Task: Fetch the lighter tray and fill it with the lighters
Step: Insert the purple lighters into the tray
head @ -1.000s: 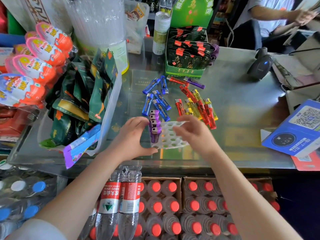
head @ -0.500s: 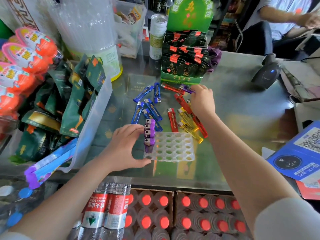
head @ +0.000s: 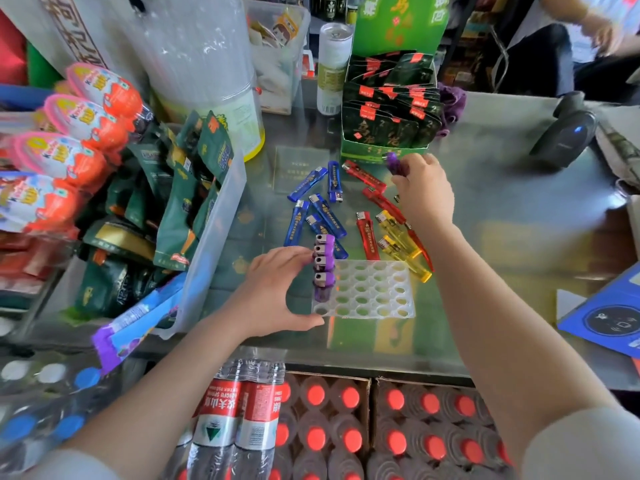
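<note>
Several slim translucent lighters (head: pixel 327 215), perforated tray (head: pixel 375 296)

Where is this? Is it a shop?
Most likely a small shop's counter. A barcode scanner sits on the glass counter, chocolate eggs and snack packets are piled beside it, and boxes of bottles stand below.

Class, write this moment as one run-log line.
left hand: holds lighter tray by left edge | right hand: pinches purple lighter near green box | tray: purple lighters in left column
</note>
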Tool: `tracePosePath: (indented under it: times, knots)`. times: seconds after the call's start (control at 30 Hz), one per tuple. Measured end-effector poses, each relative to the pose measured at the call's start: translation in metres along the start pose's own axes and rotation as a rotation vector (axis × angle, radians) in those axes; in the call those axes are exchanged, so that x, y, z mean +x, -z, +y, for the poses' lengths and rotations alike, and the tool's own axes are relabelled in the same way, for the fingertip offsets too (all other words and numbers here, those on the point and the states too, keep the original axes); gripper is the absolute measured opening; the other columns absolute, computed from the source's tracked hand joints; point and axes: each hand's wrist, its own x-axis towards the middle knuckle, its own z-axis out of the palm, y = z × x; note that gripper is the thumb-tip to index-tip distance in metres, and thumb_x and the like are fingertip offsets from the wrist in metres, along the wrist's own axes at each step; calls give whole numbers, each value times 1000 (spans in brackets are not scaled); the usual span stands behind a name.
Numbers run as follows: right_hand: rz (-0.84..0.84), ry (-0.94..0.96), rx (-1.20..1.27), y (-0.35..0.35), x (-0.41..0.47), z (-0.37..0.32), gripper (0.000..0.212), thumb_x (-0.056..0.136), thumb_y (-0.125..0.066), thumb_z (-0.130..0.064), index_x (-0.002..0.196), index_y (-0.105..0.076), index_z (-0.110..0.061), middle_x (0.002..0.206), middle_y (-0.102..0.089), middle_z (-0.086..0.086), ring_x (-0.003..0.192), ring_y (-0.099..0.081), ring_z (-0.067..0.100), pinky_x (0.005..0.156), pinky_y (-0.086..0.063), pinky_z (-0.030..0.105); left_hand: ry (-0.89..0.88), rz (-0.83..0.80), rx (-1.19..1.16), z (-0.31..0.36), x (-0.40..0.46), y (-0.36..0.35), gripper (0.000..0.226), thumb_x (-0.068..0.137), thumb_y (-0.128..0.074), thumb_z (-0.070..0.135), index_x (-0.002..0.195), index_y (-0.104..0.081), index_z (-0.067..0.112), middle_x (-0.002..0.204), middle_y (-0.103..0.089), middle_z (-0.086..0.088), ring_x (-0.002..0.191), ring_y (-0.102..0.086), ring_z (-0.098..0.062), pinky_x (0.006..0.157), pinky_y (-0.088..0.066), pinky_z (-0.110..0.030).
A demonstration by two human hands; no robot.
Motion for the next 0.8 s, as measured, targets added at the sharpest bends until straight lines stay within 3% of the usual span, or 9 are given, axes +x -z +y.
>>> tracePosePath:
  times: [0.07, 0.13, 0.23, 0.37, 0.5, 0.73, 0.8]
  knots:
    - [73, -25, 289, 11, -24, -11, 14, 86, -55, -17, 98, -57, -10, 98, -62, 7, 83, -56, 22, 69, -38, 27, 2, 9, 17, 1, -2, 0, 91, 55, -53, 68, 132, -37, 23, 134, -35, 11, 127, -21, -8, 100, -12, -23]
    - [42, -46, 571, 24, -61, -20, 5, 83, -59, -13, 86, -59, -16, 75, -63, -10, 65, -53, 4, 62, -38, 20, 0, 35, 16, 2, -4, -1, 88, 57, -62, 63, 130, -40, 19, 133, -38, 4, 126, -27, -12, 98, -13, -22]
    - [-88, 0, 777, 37, -123, -22, 25, 78, -64, -5, 71, -59, -28, 56, -59, -20, 52, -48, 0, 54, -37, 13, 7, 66, -9, 5, -11, -3, 80, 60, -75, 49, 125, -42, 16, 128, -41, 1, 122, -31, -14, 95, -13, -17]
    - [-163, -56, 829, 23, -175, -16, 26, 75, -71, -5, 70, -63, -29, 52, -59, -15, 52, -47, 5, 54, -39, 20, 40, 85, -54, 5, -21, -6, 83, 58, -68, 57, 125, -43, 15, 127, -42, 1, 121, -33, -14, 98, -17, -19]
    - [-194, -23, 773, 9, -195, -25, 27, 73, -72, -3, 72, -61, -28, 48, -57, -21, 46, -45, -3, 51, -36, 7, 42, 108, -63, 5, -27, -9, 85, 58, -58, 66, 124, -45, 15, 126, -44, 1, 121, -35, -14, 97, -19, -18]
    - [-189, 51, 631, 2, -196, -33, 23, 73, -73, -11, 80, -62, -31, 47, -57, -20, 48, -49, 1, 50, -35, 10, 47, 138, -77, 3, -29, -11, 89, 56, -53, 73, 123, -47, 16, 127, -47, 1, 120, -39, -14, 100, -28, -26]
    - [-180, 82, 609, 4, -197, -35, 19, 74, -72, -11, 83, -65, -25, 47, -56, -18, 49, -50, 1, 50, -36, 9, 49, 138, -78, 2, -29, -11, 89, 56, -53, 73, 124, -46, 17, 128, -47, 2, 121, -38, -13, 101, -29, -28]
